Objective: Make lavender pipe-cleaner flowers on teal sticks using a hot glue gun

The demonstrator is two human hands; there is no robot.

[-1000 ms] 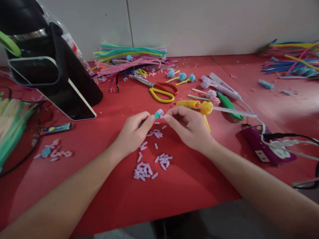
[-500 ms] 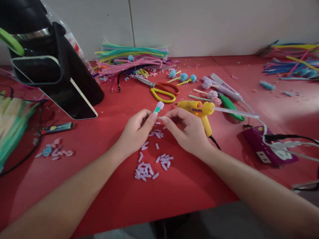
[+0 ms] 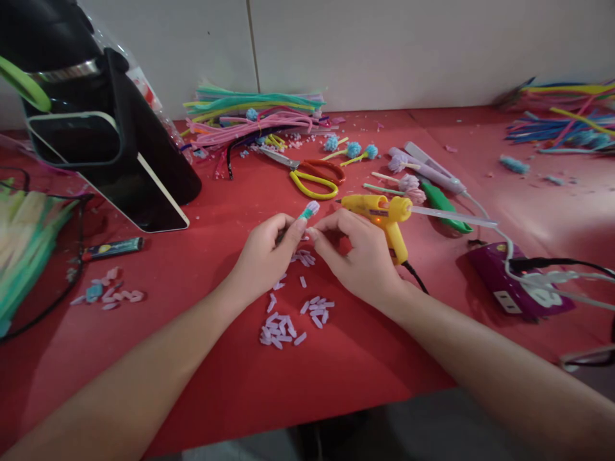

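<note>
My left hand pinches a small pipe-cleaner flower with a teal base and a lilac tip, tilted up to the right. Close beside it, my right hand is closed at thumb and forefinger on a short lilac pipe-cleaner piece, now mostly hidden by the fingertips. Below the hands lie short cut lilac pipe-cleaner pieces, in a larger heap, a smaller one and a loose trail. A yellow glue gun with its orange light lit rests just past my right hand, a clear glue stick in its back.
Scissors and finished pipe-cleaner flowers lie beyond my hands. A black bottle and a phone stand at left. Pipe-cleaner bundles lie along the wall. A purple power strip with cords sits at right.
The flower in my left hand has tipped further right and sunk slightly. My right fingertips have come closer to the left ones, covering the lilac piece that showed before.
</note>
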